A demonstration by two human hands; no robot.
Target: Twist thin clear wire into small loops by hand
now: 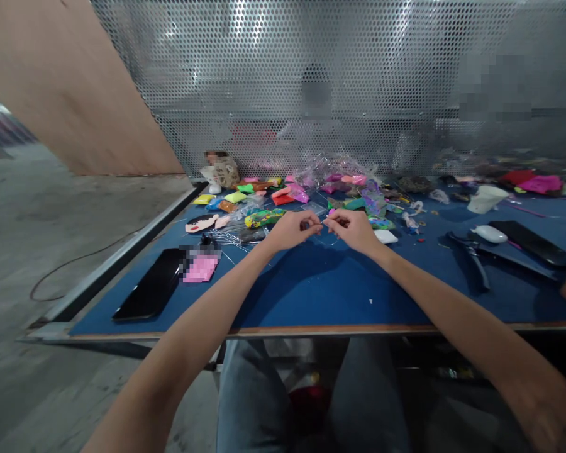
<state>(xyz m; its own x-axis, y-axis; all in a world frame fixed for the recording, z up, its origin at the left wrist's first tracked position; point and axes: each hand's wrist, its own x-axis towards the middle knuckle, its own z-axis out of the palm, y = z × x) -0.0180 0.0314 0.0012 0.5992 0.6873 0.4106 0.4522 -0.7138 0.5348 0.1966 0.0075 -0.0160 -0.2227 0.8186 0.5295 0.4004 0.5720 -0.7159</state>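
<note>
Your left hand (292, 230) and right hand (357, 230) pinch what seems a thin strand (324, 223); uneven tugging could slip it loose.

A shiny metal wall (273, 75) full of little holes stands behind the blue worktop (311, 296); the floor (19, 214) is gray.

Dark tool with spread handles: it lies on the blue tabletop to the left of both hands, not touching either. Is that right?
Not quite: the side is wrong. The head view shows the dark tool on the blue tabletop to the right of the left hand and right hand, touching neither.
</note>
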